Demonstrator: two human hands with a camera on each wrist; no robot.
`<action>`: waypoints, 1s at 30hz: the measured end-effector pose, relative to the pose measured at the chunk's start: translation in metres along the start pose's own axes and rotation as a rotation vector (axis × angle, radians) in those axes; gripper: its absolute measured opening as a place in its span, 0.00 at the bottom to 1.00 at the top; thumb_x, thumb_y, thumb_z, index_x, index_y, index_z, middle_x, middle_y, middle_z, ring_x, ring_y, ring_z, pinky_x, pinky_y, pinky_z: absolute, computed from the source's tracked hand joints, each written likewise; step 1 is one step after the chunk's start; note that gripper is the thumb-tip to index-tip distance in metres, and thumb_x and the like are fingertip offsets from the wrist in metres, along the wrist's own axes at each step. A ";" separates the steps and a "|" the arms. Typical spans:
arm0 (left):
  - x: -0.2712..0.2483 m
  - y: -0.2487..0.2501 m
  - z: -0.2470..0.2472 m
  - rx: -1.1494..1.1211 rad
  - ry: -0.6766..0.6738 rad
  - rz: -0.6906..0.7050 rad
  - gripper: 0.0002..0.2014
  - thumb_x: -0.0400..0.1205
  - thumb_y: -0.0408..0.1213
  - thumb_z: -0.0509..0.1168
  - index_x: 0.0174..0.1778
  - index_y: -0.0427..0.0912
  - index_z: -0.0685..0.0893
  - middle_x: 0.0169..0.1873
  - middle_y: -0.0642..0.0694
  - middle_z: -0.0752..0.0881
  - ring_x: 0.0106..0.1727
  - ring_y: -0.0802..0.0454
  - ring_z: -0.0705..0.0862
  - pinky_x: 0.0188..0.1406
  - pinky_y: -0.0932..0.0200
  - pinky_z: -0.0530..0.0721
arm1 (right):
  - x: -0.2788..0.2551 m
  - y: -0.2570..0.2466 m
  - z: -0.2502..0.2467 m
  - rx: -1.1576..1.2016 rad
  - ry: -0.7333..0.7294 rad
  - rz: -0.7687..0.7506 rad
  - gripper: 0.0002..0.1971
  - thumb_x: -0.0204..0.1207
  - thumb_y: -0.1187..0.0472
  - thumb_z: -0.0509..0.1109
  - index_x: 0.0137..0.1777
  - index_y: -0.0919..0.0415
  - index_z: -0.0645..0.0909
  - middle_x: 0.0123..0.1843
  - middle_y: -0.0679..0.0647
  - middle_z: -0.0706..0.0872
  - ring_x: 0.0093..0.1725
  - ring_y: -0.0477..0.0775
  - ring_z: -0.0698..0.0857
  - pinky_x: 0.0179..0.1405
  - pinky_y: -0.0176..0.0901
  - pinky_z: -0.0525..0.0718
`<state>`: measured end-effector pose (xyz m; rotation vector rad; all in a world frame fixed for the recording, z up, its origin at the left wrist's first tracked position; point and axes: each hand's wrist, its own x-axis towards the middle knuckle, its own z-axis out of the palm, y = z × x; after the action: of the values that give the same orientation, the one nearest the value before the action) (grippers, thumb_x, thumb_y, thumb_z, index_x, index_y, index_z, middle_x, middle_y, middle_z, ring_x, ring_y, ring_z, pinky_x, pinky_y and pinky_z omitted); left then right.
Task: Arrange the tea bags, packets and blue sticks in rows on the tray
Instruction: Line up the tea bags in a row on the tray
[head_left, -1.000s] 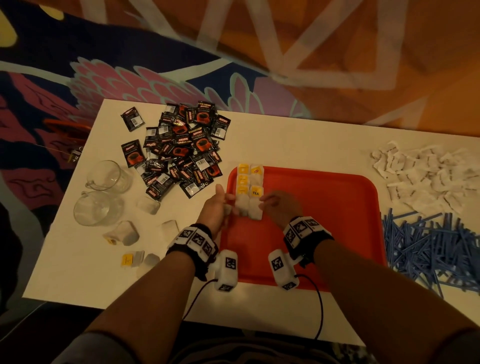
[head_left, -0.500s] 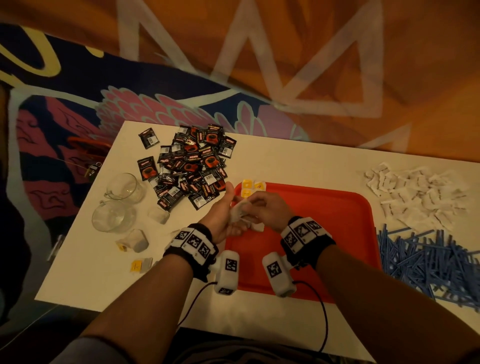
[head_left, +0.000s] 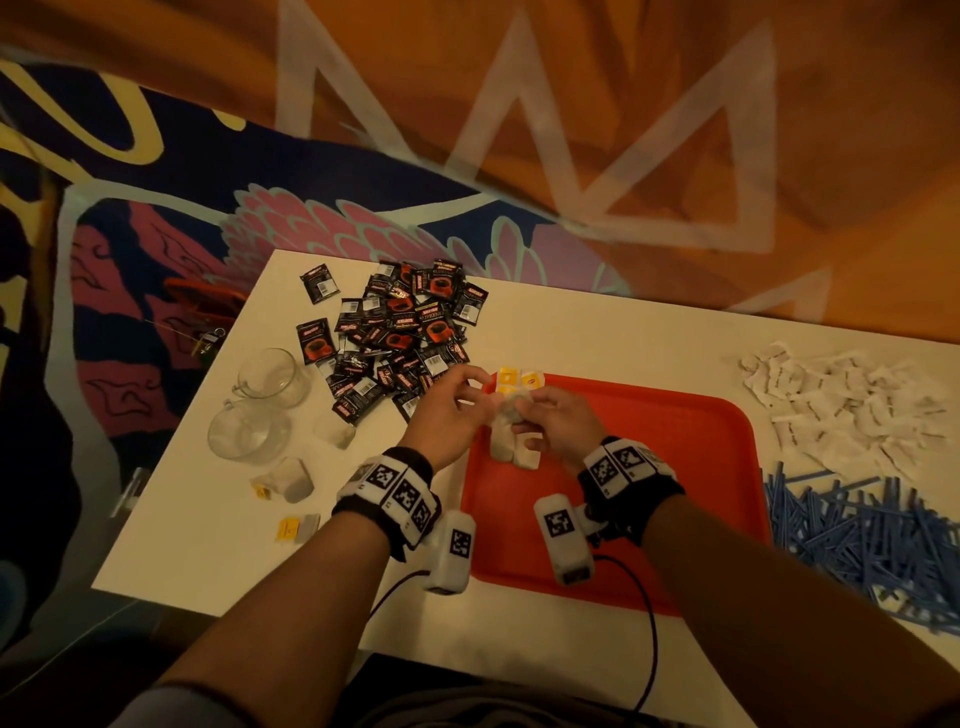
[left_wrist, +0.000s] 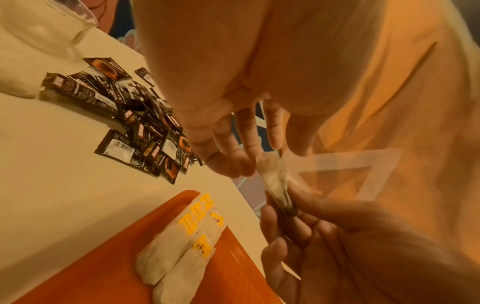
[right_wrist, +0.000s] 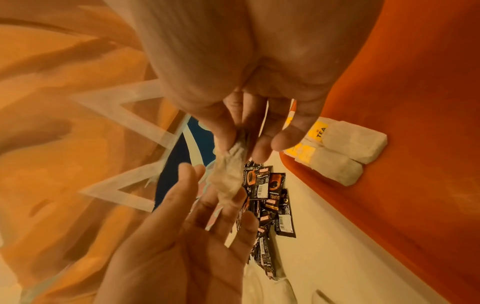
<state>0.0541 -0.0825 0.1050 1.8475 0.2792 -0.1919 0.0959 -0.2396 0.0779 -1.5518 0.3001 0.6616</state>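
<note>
A red tray (head_left: 649, 467) lies on the white table. Several tea bags (head_left: 511, 447) with yellow tags sit in two short columns at its top-left corner, also seen as tea bags (left_wrist: 176, 253) and tea bags (right_wrist: 348, 152). Above that corner my right hand (head_left: 556, 421) pinches one crumpled tea bag (head_left: 511, 408) between thumb and fingers (right_wrist: 259, 144). My left hand (head_left: 457, 400) faces it with fairly straight fingers (right_wrist: 221, 205), their tips touching the bag's (left_wrist: 275, 181) other end. Black packets (head_left: 400, 338) are piled left of the tray, white packets (head_left: 841, 405) and blue sticks (head_left: 862, 525) to its right.
Two glass cups (head_left: 270, 374) (head_left: 244, 428) stand at the table's left side. Loose tea bags (head_left: 288, 478) (head_left: 298, 527) (head_left: 335, 434) lie near them. The table's front edge runs just below my wrists, with cables hanging over it.
A second ago both hands were down on the tea bags in the tray. They have risen and now hold a tea bag between them above the tray's corner.
</note>
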 end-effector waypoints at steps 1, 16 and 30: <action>0.000 0.000 0.001 0.015 0.002 0.007 0.10 0.83 0.33 0.70 0.48 0.55 0.79 0.38 0.37 0.87 0.43 0.35 0.87 0.43 0.40 0.87 | 0.000 0.000 0.000 0.017 0.000 0.004 0.02 0.82 0.65 0.68 0.48 0.61 0.80 0.41 0.58 0.86 0.34 0.49 0.85 0.26 0.36 0.79; 0.012 0.004 0.008 -0.222 0.034 -0.172 0.08 0.84 0.25 0.66 0.41 0.39 0.86 0.29 0.47 0.83 0.27 0.56 0.81 0.27 0.64 0.77 | -0.004 0.012 -0.002 -0.645 0.012 -0.519 0.13 0.70 0.55 0.80 0.55 0.53 0.86 0.55 0.45 0.86 0.53 0.46 0.82 0.53 0.38 0.79; 0.008 -0.003 0.001 0.015 0.067 0.106 0.04 0.80 0.32 0.73 0.48 0.45 0.89 0.49 0.47 0.87 0.47 0.50 0.83 0.49 0.63 0.81 | -0.001 0.007 -0.001 -0.524 -0.033 -0.379 0.16 0.78 0.65 0.72 0.29 0.50 0.79 0.29 0.44 0.80 0.33 0.43 0.79 0.36 0.48 0.82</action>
<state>0.0610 -0.0821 0.0993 1.8808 0.2264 -0.0590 0.0917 -0.2418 0.0726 -2.0245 -0.2117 0.4834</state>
